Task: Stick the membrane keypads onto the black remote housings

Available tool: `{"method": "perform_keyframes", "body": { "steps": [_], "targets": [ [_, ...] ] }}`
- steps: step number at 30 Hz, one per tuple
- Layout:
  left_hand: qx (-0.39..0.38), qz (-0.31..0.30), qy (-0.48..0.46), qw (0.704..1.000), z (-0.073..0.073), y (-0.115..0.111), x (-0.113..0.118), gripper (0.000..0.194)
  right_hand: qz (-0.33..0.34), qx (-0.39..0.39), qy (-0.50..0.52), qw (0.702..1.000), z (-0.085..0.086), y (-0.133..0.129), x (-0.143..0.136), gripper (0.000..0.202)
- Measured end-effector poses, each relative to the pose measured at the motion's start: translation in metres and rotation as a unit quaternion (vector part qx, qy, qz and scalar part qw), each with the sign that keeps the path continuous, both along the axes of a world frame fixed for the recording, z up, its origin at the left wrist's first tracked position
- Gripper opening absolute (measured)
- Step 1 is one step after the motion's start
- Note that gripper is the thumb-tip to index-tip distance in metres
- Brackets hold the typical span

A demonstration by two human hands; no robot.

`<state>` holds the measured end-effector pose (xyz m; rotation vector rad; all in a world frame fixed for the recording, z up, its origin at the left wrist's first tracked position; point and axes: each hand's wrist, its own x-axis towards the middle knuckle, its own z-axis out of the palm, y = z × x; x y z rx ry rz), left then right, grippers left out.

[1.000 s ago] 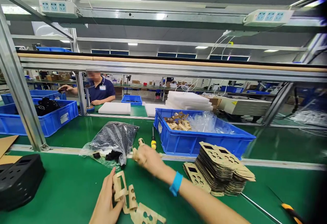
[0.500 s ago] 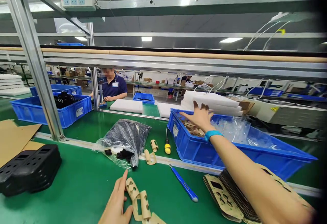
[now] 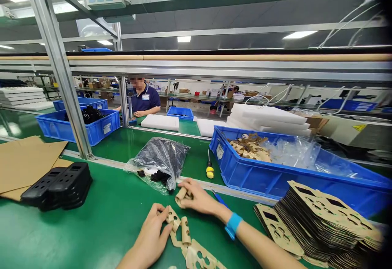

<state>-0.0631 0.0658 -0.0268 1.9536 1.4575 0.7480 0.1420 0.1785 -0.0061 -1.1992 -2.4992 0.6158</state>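
My left hand [image 3: 150, 235] is closed at the near part of the green table, thumb and forefinger at the edge of a curled tan paper piece with punched holes [image 3: 173, 218]. A rolled paper piece [image 3: 185, 231] and a flatter holed sheet [image 3: 202, 257] lie against it. Just right and beyond, my right hand [image 3: 199, 197], a blue band on its wrist, is closed around curled tan paper scrap [image 3: 181, 195]. Its fingers partly hide that scrap. Behind it lies a clear plastic bag of black parts [image 3: 162, 158].
A blue bin [image 3: 245, 175] of paper scraps and plastic stands at right, near stacked punched sheets [image 3: 324, 216]. A yellow-black screwdriver [image 3: 210, 170] and a partly hidden blue pen-like tool [image 3: 219, 197] lie nearby. Black casings [image 3: 58, 185] sit left. A co-worker [image 3: 147, 99] sits opposite.
My right hand has come from above the blue bin down to the table and closed on the curled paper scrap. My left hand's fingers have bent onto the holed piece. The view has shifted.
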Motion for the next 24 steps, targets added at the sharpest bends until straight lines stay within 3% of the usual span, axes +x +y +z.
{"method": "perform_keyframes", "body": {
  "steps": [4,7,10,13,14,17,18,21,24],
  "targets": [
    [-0.001,0.009,0.063,0.998,0.009,-0.005,0.005,0.023,0.085,-0.026,-0.012,0.996,-0.019,-0.072,-0.001,0.109],
    [-0.026,0.003,0.048,0.999,0.011,-0.007,0.007,0.013,0.116,0.015,-0.023,0.993,-0.052,-0.097,-0.013,0.118],
    [-0.073,-0.017,0.021,0.997,0.013,-0.006,-0.004,0.019,0.071,0.047,-0.047,0.995,-0.072,-0.103,-0.034,0.119],
    [-0.107,-0.017,0.031,0.994,0.019,0.002,-0.029,0.02,0.059,0.065,-0.046,0.995,-0.062,-0.11,-0.053,0.114],
    [-0.102,0.0,0.042,0.994,0.022,0.005,-0.039,0.017,0.06,0.08,-0.037,0.994,-0.055,-0.115,-0.056,0.099],
    [-0.049,0.086,0.083,0.992,0.029,0.015,-0.058,0.019,0.071,0.148,-0.009,0.986,-0.039,-0.127,-0.058,0.029],
    [-0.032,0.109,0.095,0.989,0.03,0.017,-0.061,0.021,0.079,0.17,-0.005,0.982,-0.038,-0.128,-0.056,0.018],
    [-0.005,0.124,0.127,0.984,0.029,0.018,-0.057,0.021,0.09,0.207,-0.002,0.974,-0.034,-0.11,-0.045,0.016],
    [0.011,0.118,0.168,0.979,0.027,0.014,-0.047,0.021,0.023,0.244,0.026,0.969,-0.003,-0.055,-0.018,0.023]
  ]
}}
